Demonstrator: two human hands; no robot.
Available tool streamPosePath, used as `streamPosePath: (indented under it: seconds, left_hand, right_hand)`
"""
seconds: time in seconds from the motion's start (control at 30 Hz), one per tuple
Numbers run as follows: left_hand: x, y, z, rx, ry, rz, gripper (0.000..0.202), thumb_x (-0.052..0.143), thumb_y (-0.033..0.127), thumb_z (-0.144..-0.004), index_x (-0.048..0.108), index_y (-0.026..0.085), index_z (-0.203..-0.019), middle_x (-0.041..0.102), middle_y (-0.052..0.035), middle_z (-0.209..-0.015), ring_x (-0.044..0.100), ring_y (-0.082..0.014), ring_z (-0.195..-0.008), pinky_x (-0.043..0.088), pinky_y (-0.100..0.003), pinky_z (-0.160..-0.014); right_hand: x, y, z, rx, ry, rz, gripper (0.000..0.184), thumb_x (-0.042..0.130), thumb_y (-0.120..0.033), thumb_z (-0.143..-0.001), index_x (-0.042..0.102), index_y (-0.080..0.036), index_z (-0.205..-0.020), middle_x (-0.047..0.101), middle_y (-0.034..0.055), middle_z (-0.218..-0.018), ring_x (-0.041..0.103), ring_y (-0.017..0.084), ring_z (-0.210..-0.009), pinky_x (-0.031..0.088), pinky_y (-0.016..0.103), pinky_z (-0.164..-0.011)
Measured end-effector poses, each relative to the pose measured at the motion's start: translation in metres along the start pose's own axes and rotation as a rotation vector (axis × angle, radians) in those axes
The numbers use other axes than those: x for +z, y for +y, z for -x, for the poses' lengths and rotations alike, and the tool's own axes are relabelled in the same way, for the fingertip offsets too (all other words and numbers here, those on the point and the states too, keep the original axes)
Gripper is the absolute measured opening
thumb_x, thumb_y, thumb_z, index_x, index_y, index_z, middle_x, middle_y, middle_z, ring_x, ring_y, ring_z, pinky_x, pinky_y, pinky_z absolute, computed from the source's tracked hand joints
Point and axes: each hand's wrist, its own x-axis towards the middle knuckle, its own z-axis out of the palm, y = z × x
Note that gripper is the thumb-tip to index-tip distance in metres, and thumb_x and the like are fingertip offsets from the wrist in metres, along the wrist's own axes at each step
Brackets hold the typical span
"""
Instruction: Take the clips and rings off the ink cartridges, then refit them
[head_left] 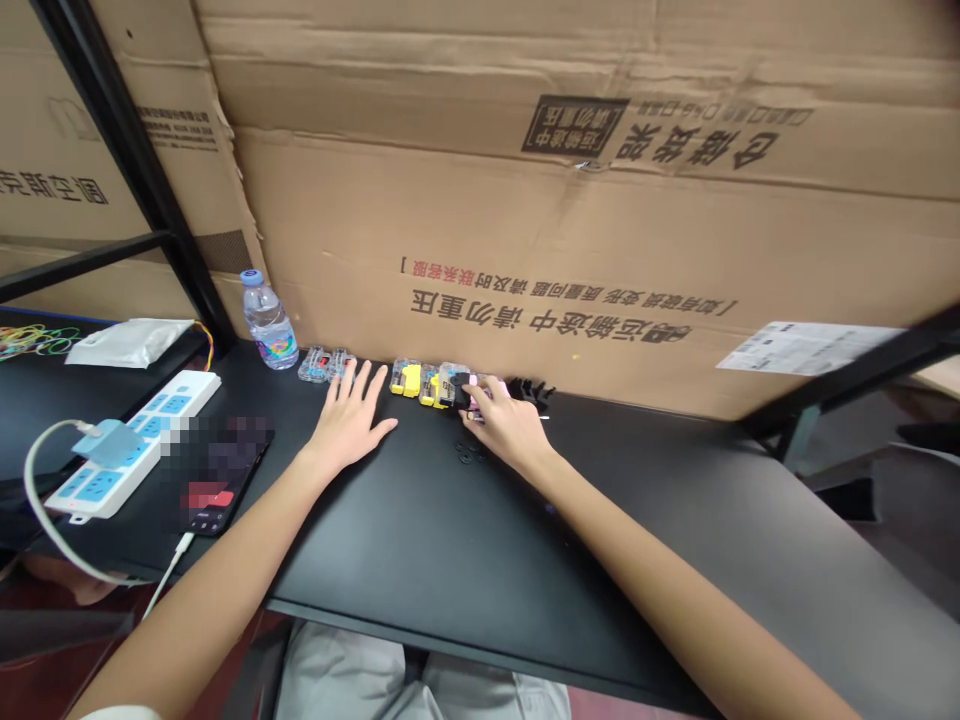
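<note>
My left hand (350, 412) lies flat on the black table with its fingers spread. Its fingertips reach beside two small clear plastic cases (315, 365) with red and grey parts. My right hand (506, 418) is bent over a row of small parts along the cardboard, thumb and fingers closed around a small black part (459, 388). Left of it lie a yellow-and-clear case (406, 378), a second yellow case (430, 386) and a clear case top. Pink pieces show partly under the fingers. Several black clips (531, 392) lie just right of the hand, and thin black rings (466, 454) lie nearer me.
A water bottle (268, 322) stands at the back left. A white power strip (135, 445) with a plugged-in charger, a phone (229, 475) on a cable and a white packet (129, 343) lie to the left. Large cardboard (480, 220) walls off the back between black frame posts.
</note>
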Motion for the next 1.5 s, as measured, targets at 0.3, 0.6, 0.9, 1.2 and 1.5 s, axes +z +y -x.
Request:
streamPosePath:
  seconds: [0.3, 0.6, 0.9, 1.2, 1.5]
  left_hand:
    - [0.0, 0.03, 0.006, 0.264, -0.017, 0.254, 0.078, 0.067, 0.04, -0.099, 0.035, 0.024, -0.168, 0.044, -0.0179, -0.169, 0.022, -0.0405, -0.165, 0.013, -0.065, -0.133]
    - [-0.023, 0.057, 0.009, 0.497, 0.123, 0.464, 0.036, 0.058, 0.032, -0.109, 0.066, 0.03, -0.144, 0.069, -0.0089, -0.148, 0.059, -0.0285, -0.141, 0.033, -0.048, -0.124]
    - [-0.03, 0.053, -0.001, 0.082, 0.041, 1.222, 0.024, 0.08, 0.038, -0.094, 0.078, 0.02, -0.109, 0.081, -0.0102, -0.113, 0.074, -0.0269, -0.111, 0.055, -0.041, -0.105]
    - [-0.002, 0.053, 0.0, -0.057, -0.258, 1.289, 0.043, 0.094, 0.036, -0.078, 0.072, 0.018, -0.11, 0.08, -0.0106, -0.118, 0.076, -0.0235, -0.107, 0.058, -0.036, -0.098]
    - [-0.02, 0.051, 0.002, -0.008, -0.281, 1.09, 0.033, 0.091, 0.038, -0.082, 0.069, 0.019, -0.099, 0.082, -0.0051, -0.1, 0.076, -0.0183, -0.088, 0.058, -0.03, -0.087]
  right_hand:
    - [-0.002, 0.012, 0.0, -0.126, 0.104, -0.072, 0.035, 0.049, -0.034, -0.11, 0.077, -0.017, -0.12, 0.08, 0.0148, -0.112, 0.073, 0.022, -0.072, 0.051, 0.033, -0.064]
    - [-0.043, -0.018, 0.047, -0.222, 0.221, -0.296, 0.026, 0.062, -0.039, -0.105, 0.079, -0.023, -0.118, 0.081, 0.0118, -0.1, 0.075, 0.021, -0.075, 0.06, 0.032, -0.068]
    - [-0.047, 0.003, 0.063, -0.095, 0.144, -0.67, 0.015, 0.066, -0.037, -0.096, 0.07, -0.024, -0.1, 0.073, 0.0071, -0.087, 0.063, 0.017, -0.06, 0.054, 0.03, -0.056]
    - [-0.043, -0.004, 0.066, -0.126, 0.054, -0.725, 0.013, 0.067, -0.034, -0.099, 0.067, -0.022, -0.104, 0.072, 0.0048, -0.091, 0.061, 0.012, -0.059, 0.05, 0.025, -0.057]
    - [-0.035, 0.011, 0.064, -0.074, 0.01, -0.708, 0.022, 0.055, -0.024, -0.109, 0.075, -0.024, -0.12, 0.079, 0.0089, -0.115, 0.077, 0.02, -0.092, 0.058, 0.029, -0.076]
